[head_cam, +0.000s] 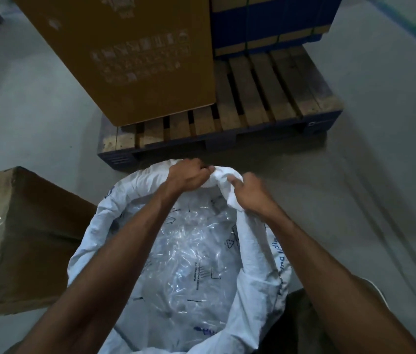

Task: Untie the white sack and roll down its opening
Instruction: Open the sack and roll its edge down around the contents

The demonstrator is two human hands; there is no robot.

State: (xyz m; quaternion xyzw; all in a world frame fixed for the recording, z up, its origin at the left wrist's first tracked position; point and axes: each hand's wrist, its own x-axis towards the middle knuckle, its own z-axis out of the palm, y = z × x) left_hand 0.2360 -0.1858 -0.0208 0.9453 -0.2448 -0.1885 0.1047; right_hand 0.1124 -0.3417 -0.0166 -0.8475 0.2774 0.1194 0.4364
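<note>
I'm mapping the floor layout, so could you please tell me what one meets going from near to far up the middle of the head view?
Clear plastic bags inside the white sack → left hand and right hand gripping its far rim → wooden pallet → tall cardboard box on the pallet.

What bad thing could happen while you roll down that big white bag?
Both the left hand and right hand grip only the far rim of the white sack, so it might tip toward the wooden pallet. Pulling hard could perhaps tear the bunched cloth. The clear plastic liner inside might get caught in the roll.
</note>
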